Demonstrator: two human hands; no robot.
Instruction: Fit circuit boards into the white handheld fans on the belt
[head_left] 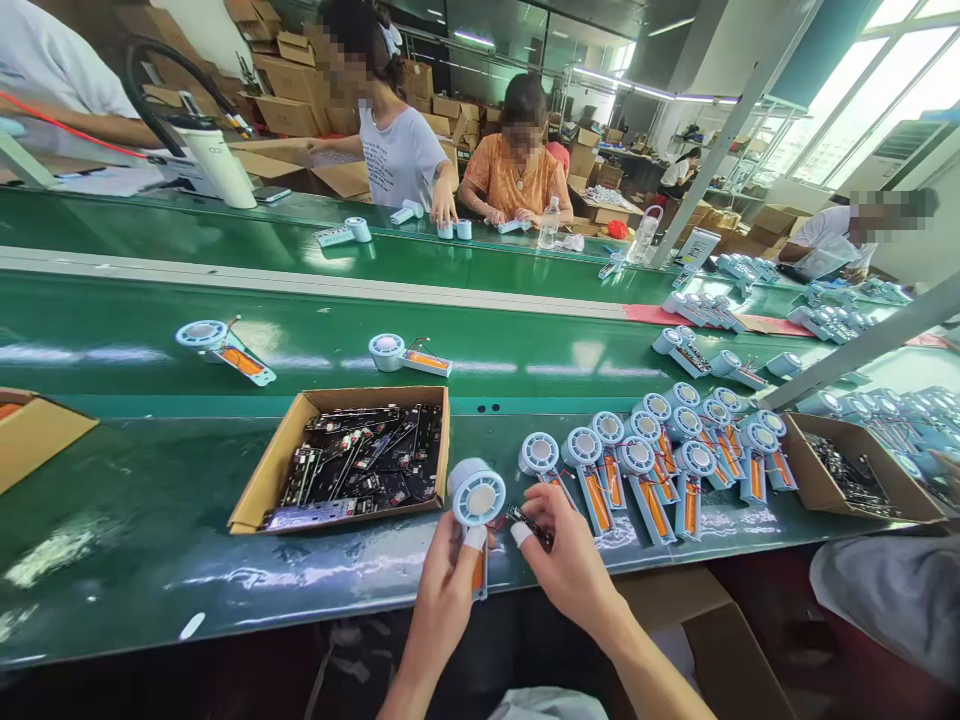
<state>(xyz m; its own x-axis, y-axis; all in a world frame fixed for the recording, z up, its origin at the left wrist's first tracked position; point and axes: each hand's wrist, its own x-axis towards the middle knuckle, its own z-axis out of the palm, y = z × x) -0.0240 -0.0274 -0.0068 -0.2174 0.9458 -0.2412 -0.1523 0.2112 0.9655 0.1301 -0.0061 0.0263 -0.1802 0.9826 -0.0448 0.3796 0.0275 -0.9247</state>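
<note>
Light-looking fan (478,492) was gripped at handle (479,574), likely best spot, by curled left hand (445,568); easy-to-break-looking board (535,527) was pinched by right hand (564,548).

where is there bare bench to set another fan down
Widest: the workbench between the left-edge cardboard box and the box of circuit boards. Narrower: the gap beyond the held fan, between the box of circuit boards and the fan cluster. Crowded: beyond and right of the right hand, where the cluster runs up to a second board box.
</note>
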